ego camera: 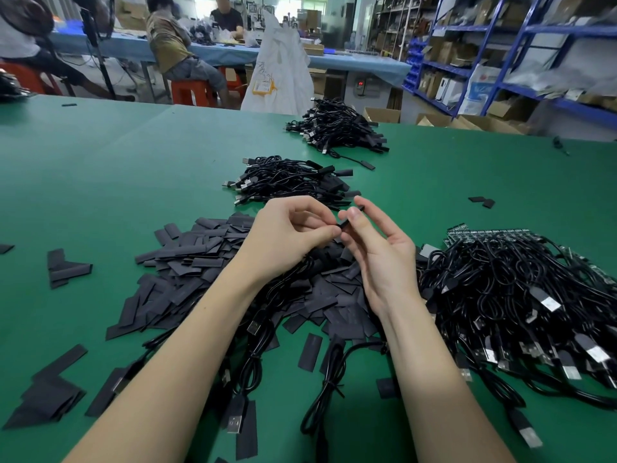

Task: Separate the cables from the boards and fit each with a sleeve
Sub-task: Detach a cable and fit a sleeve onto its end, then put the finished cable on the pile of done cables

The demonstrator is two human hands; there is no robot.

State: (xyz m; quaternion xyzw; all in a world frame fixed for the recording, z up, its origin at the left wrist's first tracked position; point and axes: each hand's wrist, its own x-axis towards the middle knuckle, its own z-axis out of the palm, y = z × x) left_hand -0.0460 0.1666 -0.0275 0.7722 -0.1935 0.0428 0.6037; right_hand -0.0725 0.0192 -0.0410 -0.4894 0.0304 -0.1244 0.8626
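- Between your two hands, raised above the heap of flat matte black sleeve pieces (213, 259), sits a small black sleeve (344, 224).
- Your left hand (287, 238) pinches its near end with curled fingers; your right hand (380, 248) grips the far end between thumb and forefinger, remaining fingers relaxed.
- Right of your right hand lies a tangled pile of glossy black cables with metal USB plugs (521, 295), touching green circuit boards (467, 233).
- Two sleeved cable piles (290, 180) rest on the green table mat (100, 168) beyond.
- No legible writing.
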